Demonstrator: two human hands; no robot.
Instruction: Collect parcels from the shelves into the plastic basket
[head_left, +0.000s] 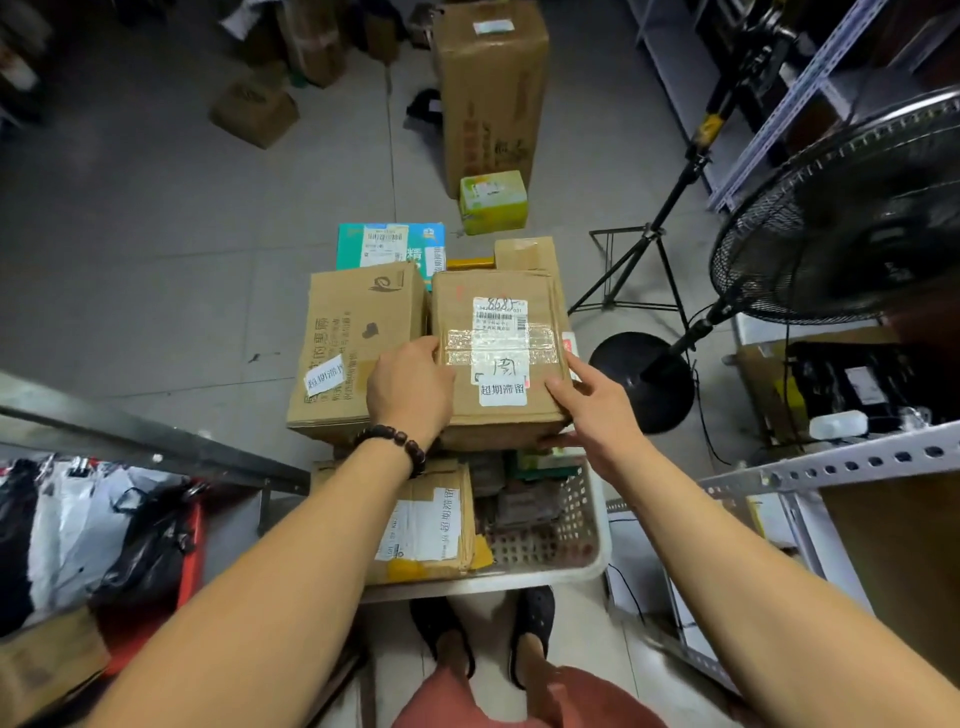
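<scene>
**Labelled parcel held in both hands above the loaded basket**

A cardboard parcel, sealed with clear tape and marked with white labels, is held between both hands over the far end of a white plastic basket. Whether its underside rests on the load below cannot be told.

The left hand is set against the parcel's 9 o'clock side, with the thumb laid along the top edge. Its fingers are hidden between the parcel and the neighbouring box. A dark beaded bracelet is worn on that wrist.

The right hand is closed round the corner at 5 o'clock: the thumb is pressed on the top face, the index finger is stretched along the right side, and the remaining fingers are curled beneath the near edge.

A larger printed carton is seen touching the parcel at 9 o'clock. A flat labelled box is lying in the basket at 6 o'clock, beside smaller packets. A teal box is placed at 11 o'clock, with a yellow-green box and a tall brown carton on the floor at 12 o'clock.

At 2 o'clock a black pedestal fan and a tripod are standing. Perforated metal shelving is seen at 4 o'clock.
</scene>
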